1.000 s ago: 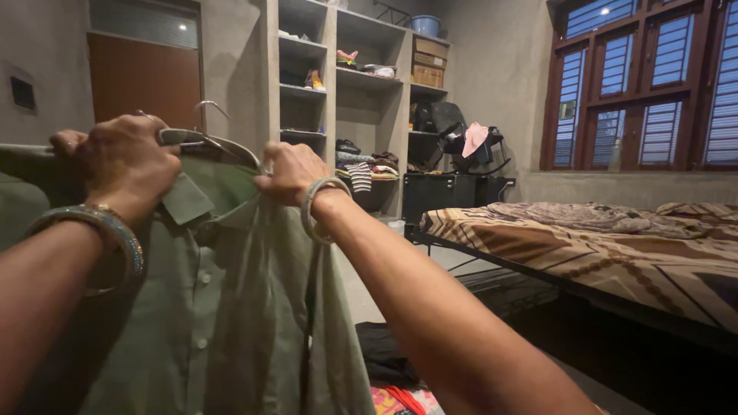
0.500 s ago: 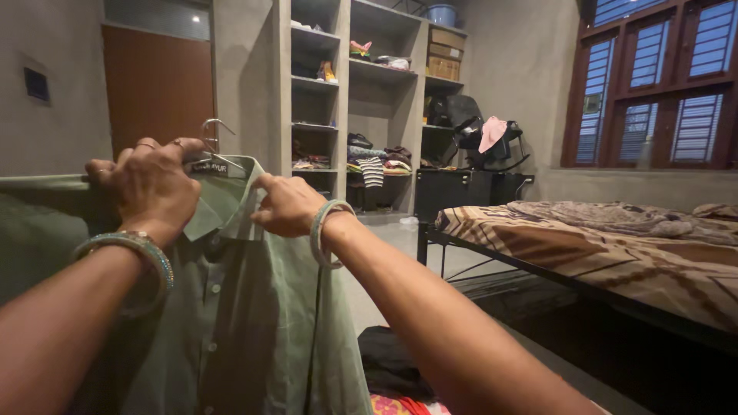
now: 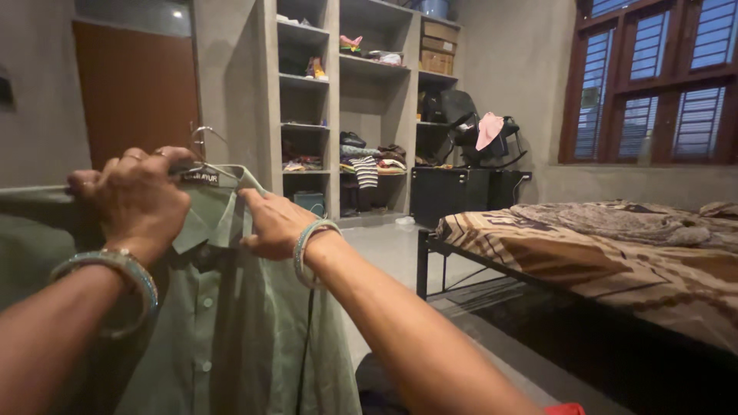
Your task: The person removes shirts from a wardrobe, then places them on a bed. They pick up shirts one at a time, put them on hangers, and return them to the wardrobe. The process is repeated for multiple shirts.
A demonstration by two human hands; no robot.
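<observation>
A pale green button-up shirt (image 3: 231, 338) hangs in front of me on a wire hanger (image 3: 206, 146), whose hook shows above the collar. My left hand (image 3: 134, 196) grips the collar and hanger top at the left shoulder. My right hand (image 3: 273, 223) pinches the shirt's right collar and front placket. Both wrists wear bangles. The shirt's lower part runs out of the frame.
A bed (image 3: 615, 246) with a striped brown cover stands at the right on a dark metal frame. Built-in shelves (image 3: 338, 107) with folded clothes and boxes line the far wall, beside a brown door (image 3: 134, 92). A black trunk (image 3: 453, 192) sits under a window.
Both hands and the shirt have shifted lower and to the right in view. My right hand has slid from the shoulder down onto the collar and placket.
</observation>
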